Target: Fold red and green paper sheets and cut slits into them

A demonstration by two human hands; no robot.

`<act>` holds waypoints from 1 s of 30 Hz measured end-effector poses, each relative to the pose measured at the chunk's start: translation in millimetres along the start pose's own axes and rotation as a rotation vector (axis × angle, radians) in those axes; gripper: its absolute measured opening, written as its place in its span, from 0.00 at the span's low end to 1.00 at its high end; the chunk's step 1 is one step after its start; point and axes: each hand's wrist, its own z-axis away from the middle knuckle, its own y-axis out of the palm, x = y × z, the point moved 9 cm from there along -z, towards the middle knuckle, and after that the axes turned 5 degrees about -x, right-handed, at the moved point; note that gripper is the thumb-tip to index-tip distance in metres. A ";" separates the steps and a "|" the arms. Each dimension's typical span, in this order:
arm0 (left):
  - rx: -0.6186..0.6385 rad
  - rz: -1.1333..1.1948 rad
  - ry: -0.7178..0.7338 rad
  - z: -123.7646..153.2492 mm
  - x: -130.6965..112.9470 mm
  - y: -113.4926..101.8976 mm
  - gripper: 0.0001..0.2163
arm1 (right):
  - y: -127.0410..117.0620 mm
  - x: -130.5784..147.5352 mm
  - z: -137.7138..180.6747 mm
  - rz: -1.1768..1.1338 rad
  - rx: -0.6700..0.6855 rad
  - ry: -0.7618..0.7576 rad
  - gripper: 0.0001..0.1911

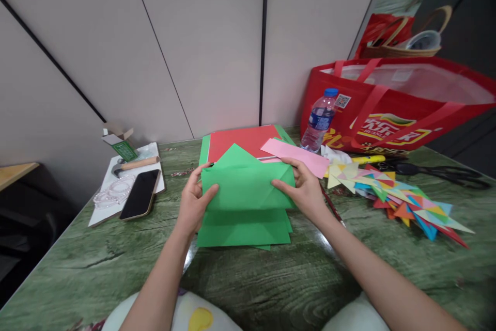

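Observation:
Between my two hands is a folded sheet of green paper (244, 186), held up above the table with a pointed flap showing at its top. My left hand (196, 199) grips its left end, thumb in front and fingers behind. At the right end my right hand (302, 186) pinches it the same way. Below it lie several loose green sheets (244, 230) on the table. Behind are a red sheet (240, 140) on a stack of paper and a pink paper strip (296, 155).
Folded coloured paper pieces (403, 191), black scissors (437, 172), a water bottle (320, 122) and a red bag (399, 98) stand or lie to the right. Leftward are a phone (141, 194), a wooden-handled tool (137, 164) and a small green box (123, 146). A wall panel (217, 47) rises behind.

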 end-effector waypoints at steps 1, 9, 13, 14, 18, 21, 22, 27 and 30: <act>0.002 0.010 -0.006 0.2 -0.3 0.2 0.25 | 0.0 -0.7 0.0 0.001 0.000 0.008 0.26; -0.025 0.037 -0.047 0.5 2.7 -4.3 0.17 | 3.6 -5.4 1.8 -0.055 0.022 0.117 0.25; -0.045 0.048 -0.030 -0.3 1.8 -5.4 0.18 | 4.0 -8.4 1.8 -0.069 0.024 0.141 0.25; -0.045 0.050 -0.025 -0.4 1.6 -5.2 0.18 | 3.3 -8.5 1.5 -0.063 0.018 0.133 0.25; -0.047 0.022 -0.010 -0.4 2.1 -5.7 0.17 | 1.6 -10.5 1.1 -0.069 0.004 0.124 0.24; -0.062 -0.002 -0.010 -0.2 3.2 -7.5 0.15 | 3.8 -15.0 2.3 -0.109 0.026 0.175 0.25; -0.068 -0.007 -0.011 -0.1 3.4 -8.1 0.15 | 4.1 -15.5 2.6 -0.115 0.029 0.185 0.25; -0.079 -0.025 -0.017 -0.5 4.1 -10.1 0.16 | 3.3 -14.3 3.0 -0.107 0.028 0.182 0.24; -0.080 -0.033 -0.019 -1.4 4.7 -11.2 0.16 | 2.7 -16.4 2.4 -0.129 0.031 0.192 0.23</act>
